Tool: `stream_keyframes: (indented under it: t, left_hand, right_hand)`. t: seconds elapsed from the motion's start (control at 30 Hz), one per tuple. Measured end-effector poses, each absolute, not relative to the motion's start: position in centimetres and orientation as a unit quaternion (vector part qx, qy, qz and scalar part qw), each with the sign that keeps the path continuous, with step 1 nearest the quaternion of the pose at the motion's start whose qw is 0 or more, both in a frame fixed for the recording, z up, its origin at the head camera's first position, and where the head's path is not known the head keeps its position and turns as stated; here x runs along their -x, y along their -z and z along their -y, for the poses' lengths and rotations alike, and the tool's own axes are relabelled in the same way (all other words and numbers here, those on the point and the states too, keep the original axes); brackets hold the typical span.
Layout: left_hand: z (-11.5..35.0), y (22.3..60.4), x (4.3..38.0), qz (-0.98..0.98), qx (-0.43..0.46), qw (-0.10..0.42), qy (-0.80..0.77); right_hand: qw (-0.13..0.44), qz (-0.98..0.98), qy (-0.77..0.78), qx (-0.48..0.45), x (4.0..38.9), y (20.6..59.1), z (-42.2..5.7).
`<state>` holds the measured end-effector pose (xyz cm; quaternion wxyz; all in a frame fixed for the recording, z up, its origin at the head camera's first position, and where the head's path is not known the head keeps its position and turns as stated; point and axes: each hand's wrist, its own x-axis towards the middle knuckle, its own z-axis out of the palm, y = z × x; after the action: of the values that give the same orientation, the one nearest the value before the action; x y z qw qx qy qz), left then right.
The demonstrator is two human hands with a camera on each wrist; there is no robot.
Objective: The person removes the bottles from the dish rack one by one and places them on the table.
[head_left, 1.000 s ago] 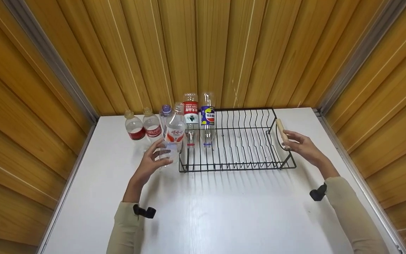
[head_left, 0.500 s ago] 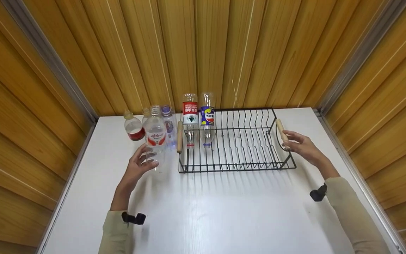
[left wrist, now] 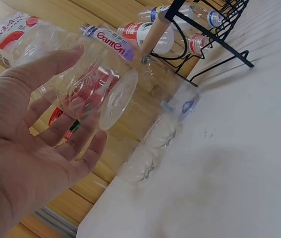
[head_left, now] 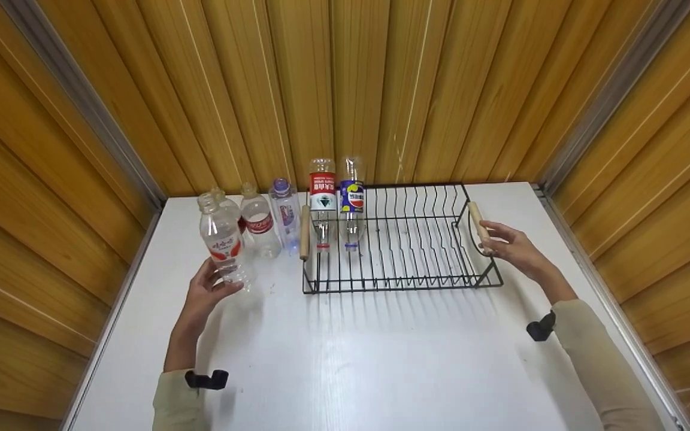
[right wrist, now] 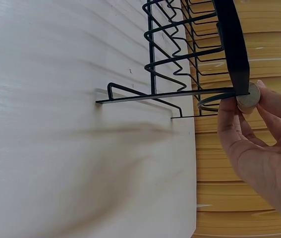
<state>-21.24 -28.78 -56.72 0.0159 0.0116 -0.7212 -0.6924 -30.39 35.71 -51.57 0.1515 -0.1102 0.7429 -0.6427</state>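
My left hand grips a clear, capless plastic bottle with a red-and-white label, thumb and fingers around its lower part. The bottle tilts slightly to the left, and its round base faces the camera in the left wrist view. At the right, my right hand holds the wooden handle of a black wire dish rack, fingers and thumb on either side of it. In the rack's left end, neck-down, lie a bottle with a red-and-white label and a blue-labelled bottle.
Left of the rack stand a red-labelled bottle and a purple-capped bottle. Another bottle is partly hidden behind the held one. The rack's left wooden handle rises beside them on the white table. Wood-patterned panels enclose the table.
My left hand has carried the bottle leftward, away from the rack to the front of the leftmost standing bottle. My right hand has stayed on the rack handle.
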Motion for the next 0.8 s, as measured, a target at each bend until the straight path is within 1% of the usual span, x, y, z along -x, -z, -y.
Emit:
stream_keyframes:
  t: [0.2, 0.5, 0.7, 0.8]
  left_hand:
    - [30.2, 57.1, 20.6, 0.722, -0.058, 0.034, 0.689]
    - [31.2, 60.1, 21.2, 0.737, -0.137, 0.057, 0.659]
    - [31.4, 61.3, 21.3, 0.754, -0.141, 0.083, 0.636]
    - [31.5, 61.6, 21.3, 0.768, -0.139, 0.084, 0.620]
  right_hand:
    - [0.150, -0.753, 0.629, 0.120, 30.4, 51.7, -35.8]
    - [0.158, -0.748, 0.636, 0.110, 30.3, 51.3, -35.6]
    - [0.156, -0.746, 0.638, 0.105, 30.2, 51.2, -35.6]
    - [0.157, -0.746, 0.639, 0.102, 30.1, 51.3, -35.6]
